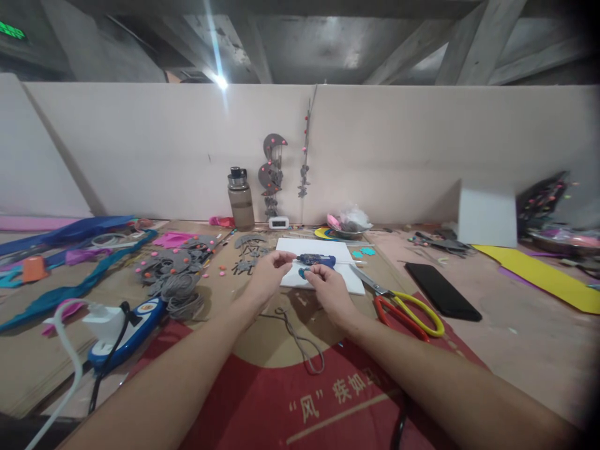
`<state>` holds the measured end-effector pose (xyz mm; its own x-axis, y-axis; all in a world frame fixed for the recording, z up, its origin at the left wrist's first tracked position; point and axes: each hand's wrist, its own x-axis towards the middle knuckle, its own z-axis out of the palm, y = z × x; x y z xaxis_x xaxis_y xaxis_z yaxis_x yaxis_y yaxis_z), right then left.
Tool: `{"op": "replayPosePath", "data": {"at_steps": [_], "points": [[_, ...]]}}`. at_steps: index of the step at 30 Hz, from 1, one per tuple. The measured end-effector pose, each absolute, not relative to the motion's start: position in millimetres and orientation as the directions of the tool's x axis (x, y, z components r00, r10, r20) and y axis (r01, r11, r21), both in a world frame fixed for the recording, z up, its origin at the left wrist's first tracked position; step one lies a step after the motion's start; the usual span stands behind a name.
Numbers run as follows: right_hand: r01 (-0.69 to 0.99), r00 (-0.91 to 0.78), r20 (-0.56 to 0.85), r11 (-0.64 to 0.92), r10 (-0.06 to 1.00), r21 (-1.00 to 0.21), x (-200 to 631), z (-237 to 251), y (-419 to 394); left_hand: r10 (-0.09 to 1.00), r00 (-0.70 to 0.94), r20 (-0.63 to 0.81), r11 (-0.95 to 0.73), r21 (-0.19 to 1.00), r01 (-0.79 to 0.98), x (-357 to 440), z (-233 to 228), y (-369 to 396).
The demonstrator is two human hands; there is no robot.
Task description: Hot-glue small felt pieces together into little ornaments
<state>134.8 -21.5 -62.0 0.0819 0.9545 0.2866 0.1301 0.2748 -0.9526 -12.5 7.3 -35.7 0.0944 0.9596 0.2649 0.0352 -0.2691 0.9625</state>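
While both grips pinch, the blue piece (304, 273) lies between.

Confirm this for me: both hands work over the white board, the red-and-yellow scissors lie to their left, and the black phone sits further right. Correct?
Not quite. In the head view the red-and-yellow-handled scissors lie to the right of the hands, not the left. The rest stands: the left hand and right hand work over the white rectangular board, and the flat black phone sits further right.
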Motion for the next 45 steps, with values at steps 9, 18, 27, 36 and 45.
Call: {"op": "replayPosePath", "data": {"at_steps": [9, 18, 27, 36, 45], "points": [[0.157, 0.099, 0.271, 0.254, 0.958, -0.955, 135, -57, -26, 0.968, 0.068, 0.240, -0.244, 0.968, 0.064, -17, -40, 11], [0.148, 0.108, 0.286, 0.269, 0.952, -0.952, 134, -52, -28, 0.924, 0.148, 0.351, -0.377, 0.899, 0.222, -12, -26, 0], [0.175, 0.111, 0.302, 0.280, 0.947, -0.944, 137, -48, -28, 0.916, 0.300, 0.264, -0.316, 0.939, 0.138, -9, -21, -1], [0.183, 0.080, 0.299, 0.281, 0.951, -0.942, 137, -49, -29, 0.936, 0.306, 0.173, -0.237, 0.953, 0.187, -8, -18, -9], [0.226, 0.041, 0.350, 0.333, 0.936, -0.916, 137, -52, -27, 0.945, 0.283, 0.165, -0.224, 0.955, 0.193, -10, -20, -6]]}}
